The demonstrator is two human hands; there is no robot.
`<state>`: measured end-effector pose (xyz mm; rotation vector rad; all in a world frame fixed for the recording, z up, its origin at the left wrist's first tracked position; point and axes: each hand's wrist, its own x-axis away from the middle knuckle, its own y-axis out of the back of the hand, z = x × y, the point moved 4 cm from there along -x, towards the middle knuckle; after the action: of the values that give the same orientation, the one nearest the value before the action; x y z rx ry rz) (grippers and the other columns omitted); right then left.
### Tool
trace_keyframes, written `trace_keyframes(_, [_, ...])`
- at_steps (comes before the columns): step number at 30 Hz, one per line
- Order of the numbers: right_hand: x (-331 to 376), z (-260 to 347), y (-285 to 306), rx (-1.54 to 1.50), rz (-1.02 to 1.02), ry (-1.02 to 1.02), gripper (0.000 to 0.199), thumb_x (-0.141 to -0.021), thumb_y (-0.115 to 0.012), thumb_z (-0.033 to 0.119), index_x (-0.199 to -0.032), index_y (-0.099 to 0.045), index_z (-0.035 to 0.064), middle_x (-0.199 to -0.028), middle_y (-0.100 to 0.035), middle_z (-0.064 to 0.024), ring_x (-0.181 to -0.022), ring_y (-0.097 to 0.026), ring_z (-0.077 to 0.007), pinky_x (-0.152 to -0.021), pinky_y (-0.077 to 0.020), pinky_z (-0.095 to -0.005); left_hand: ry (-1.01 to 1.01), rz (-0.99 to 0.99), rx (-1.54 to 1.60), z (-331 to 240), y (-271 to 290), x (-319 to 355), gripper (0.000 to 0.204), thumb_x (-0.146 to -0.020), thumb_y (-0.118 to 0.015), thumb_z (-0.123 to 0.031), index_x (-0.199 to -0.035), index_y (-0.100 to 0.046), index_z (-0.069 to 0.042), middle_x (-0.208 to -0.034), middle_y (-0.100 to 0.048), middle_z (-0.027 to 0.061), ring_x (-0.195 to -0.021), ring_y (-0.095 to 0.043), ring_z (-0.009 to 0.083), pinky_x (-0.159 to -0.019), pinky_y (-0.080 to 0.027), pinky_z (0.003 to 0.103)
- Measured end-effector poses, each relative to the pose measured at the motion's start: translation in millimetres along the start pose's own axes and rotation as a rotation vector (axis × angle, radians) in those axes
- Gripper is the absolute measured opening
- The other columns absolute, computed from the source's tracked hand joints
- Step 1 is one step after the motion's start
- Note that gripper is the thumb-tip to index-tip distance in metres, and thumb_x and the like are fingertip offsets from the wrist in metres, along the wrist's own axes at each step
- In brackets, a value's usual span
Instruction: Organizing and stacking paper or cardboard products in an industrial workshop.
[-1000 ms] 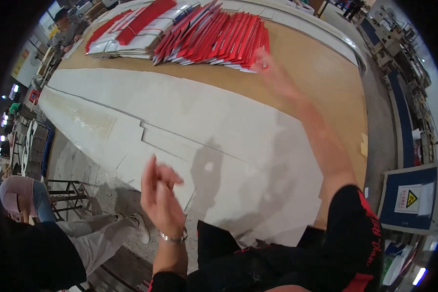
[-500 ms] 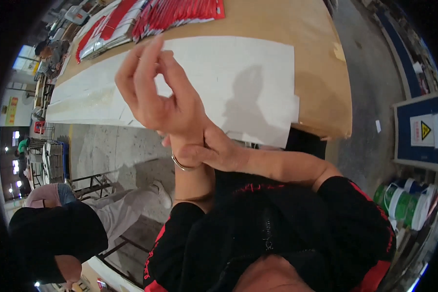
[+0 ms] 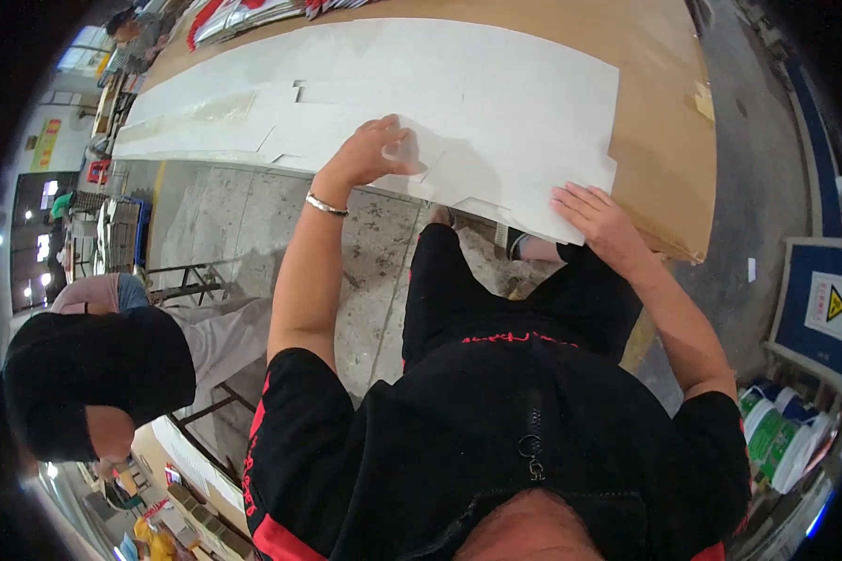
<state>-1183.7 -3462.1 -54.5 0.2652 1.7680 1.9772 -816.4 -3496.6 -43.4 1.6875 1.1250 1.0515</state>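
Observation:
A long white sheet [image 3: 496,75] lies over a brown-topped table [image 3: 660,178], with a few cut slits and a strip of clear tape toward its left end. My left hand [image 3: 372,154], with a silver bracelet on the wrist, is at the near edge of the sheet. Its fingers are curved and apart, holding nothing; whether they touch the sheet I cannot tell. At the sheet's near right corner, my right hand [image 3: 597,222] lies flat with its fingers stretched over the white surface.
Red and white packets [image 3: 253,11] are stacked at the table's far left. A person in black [image 3: 103,365] sits close on my left. Buckets [image 3: 781,435] and a blue board with a warning sign [image 3: 800,280] stand to my right. Someone else [image 3: 136,42] is at the far left.
My right hand has let go of my left wrist. Both hands have come apart and down to the sheet's near edge, the right one moving rightward. The view has shifted, showing my legs.

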Motion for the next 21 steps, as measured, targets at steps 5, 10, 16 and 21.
trace_keyframes(5, [11,-31,17,-0.608,0.059,-0.165,0.032,-0.086,-0.054,0.006,-0.118,-0.058,0.0038,-0.12,-0.06,-0.0098,-0.116,-0.053,-0.0262,-0.099,-0.0401,-0.0347,-0.061,0.18,-0.009,-10,-12,2,0.107,-0.053,-0.086,-0.036,-0.143,-0.032,-0.016,-0.152,-0.017,0.015,-0.138,-0.017,0.0396,-0.111,-0.025,0.045])
trace_keyframes(10, [15,-43,42,-0.791,-0.277,-0.601,0.025,-0.086,-0.053,0.002,-0.109,-0.064,0.0038,-0.116,-0.062,-0.0101,-0.112,-0.056,-0.0283,-0.103,-0.038,-0.0384,-0.134,0.104,-0.045,-28,-10,-5,0.096,-0.06,-0.082,-0.03,-0.142,-0.035,-0.015,-0.149,-0.025,0.0149,-0.136,-0.024,0.0346,-0.109,-0.028,0.044])
trace_keyframes(16, [43,-42,65,-0.238,-0.571,-0.416,0.036,-0.079,-0.048,-0.012,-0.108,-0.063,0.0033,-0.111,-0.062,-0.0113,-0.108,-0.057,-0.0282,-0.103,-0.0369,-0.0394,-0.396,-0.507,0.01,-57,6,-32,0.042,-0.069,-0.063,-0.009,-0.11,-0.063,-0.009,-0.111,-0.063,0.0127,-0.102,-0.058,0.0322,-0.088,-0.048,0.038])
trace_keyframes(21, [64,-42,25,-0.226,-0.529,-0.558,0.04,-0.073,-0.053,-0.013,-0.109,-0.06,0.0038,-0.108,-0.061,-0.0115,-0.105,-0.056,-0.0287,-0.099,-0.039,-0.0409,-0.318,-0.306,0.265,-37,-10,-44,0.023,-0.075,-0.068,-0.021,-0.096,-0.071,-0.013,-0.114,-0.062,0.0052,-0.109,-0.054,0.0272,-0.092,-0.045,0.037])
